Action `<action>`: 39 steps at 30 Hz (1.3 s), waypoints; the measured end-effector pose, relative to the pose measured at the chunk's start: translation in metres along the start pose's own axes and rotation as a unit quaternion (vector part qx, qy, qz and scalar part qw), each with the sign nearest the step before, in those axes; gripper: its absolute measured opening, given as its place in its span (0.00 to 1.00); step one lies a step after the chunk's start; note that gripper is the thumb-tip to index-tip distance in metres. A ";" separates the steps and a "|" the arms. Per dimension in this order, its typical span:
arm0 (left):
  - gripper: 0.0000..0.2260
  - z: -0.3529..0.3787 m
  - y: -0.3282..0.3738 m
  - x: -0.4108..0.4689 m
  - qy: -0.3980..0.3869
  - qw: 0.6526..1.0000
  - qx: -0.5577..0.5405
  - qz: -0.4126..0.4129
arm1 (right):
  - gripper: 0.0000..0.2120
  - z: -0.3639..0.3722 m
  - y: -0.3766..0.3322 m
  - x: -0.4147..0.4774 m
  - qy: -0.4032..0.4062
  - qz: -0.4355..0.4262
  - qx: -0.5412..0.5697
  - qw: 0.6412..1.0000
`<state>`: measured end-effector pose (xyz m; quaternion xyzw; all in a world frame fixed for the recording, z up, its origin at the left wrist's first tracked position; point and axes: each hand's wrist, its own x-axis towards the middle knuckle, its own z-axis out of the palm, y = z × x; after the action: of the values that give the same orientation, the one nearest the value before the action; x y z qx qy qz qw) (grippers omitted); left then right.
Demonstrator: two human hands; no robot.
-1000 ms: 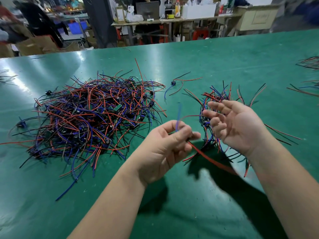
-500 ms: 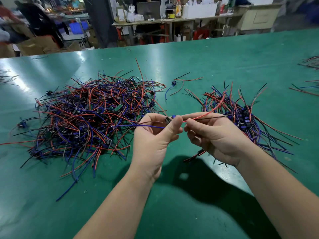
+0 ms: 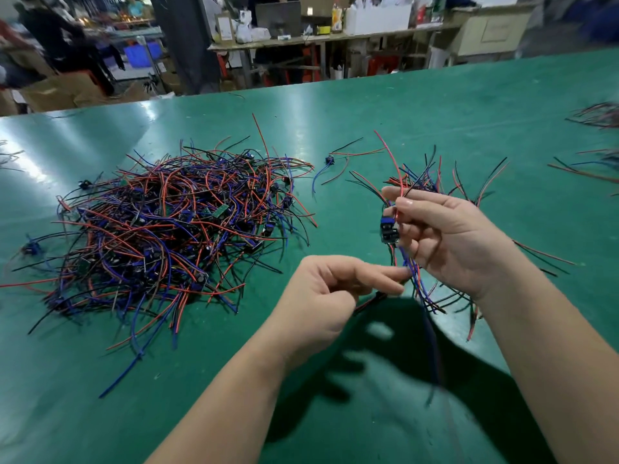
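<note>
Blue-and-black, the small module (image 3: pixel 389 229) sits right of centre, gripped in the curled fingers of the right hand (image 3: pixel 449 242); the left hand (image 3: pixel 321 296), just below, pinches its trailing leads (image 3: pixel 415 279). It likely weighs almost nothing: rigid body, limp snag-prone leads, so hold the body, not the wire. No container shows on the green table (image 3: pixel 435 112); the big heap (image 3: pixel 167 236) at left lies loose.

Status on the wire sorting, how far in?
Early, by the look of it. Done: a small pile lies behind the right hand. In hand: the right hand holds one module, and the left hand pinches its wires below. Left: the big pile on the left, much larger, plus a stray piece between the piles.
</note>
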<state>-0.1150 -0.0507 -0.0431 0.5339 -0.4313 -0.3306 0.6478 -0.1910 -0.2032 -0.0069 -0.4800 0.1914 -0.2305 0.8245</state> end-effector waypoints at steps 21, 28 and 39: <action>0.09 0.003 0.000 0.008 0.145 0.972 -0.126 -0.138 | 0.03 0.009 0.023 0.000 -0.028 0.010 -0.119 0.992; 0.12 -0.001 0.001 0.008 0.119 0.966 -0.176 -0.149 | 0.07 0.005 0.021 0.001 -0.032 0.021 -0.090 0.995; 0.13 -0.009 -0.004 0.012 0.179 0.963 -0.129 -0.157 | 0.08 0.002 0.009 0.003 0.065 -0.041 -0.015 0.997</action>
<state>-0.1016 -0.0586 -0.0447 0.5574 -0.1734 -0.3798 0.7177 -0.1857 -0.1991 -0.0145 -0.4841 0.2282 -0.2917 0.7927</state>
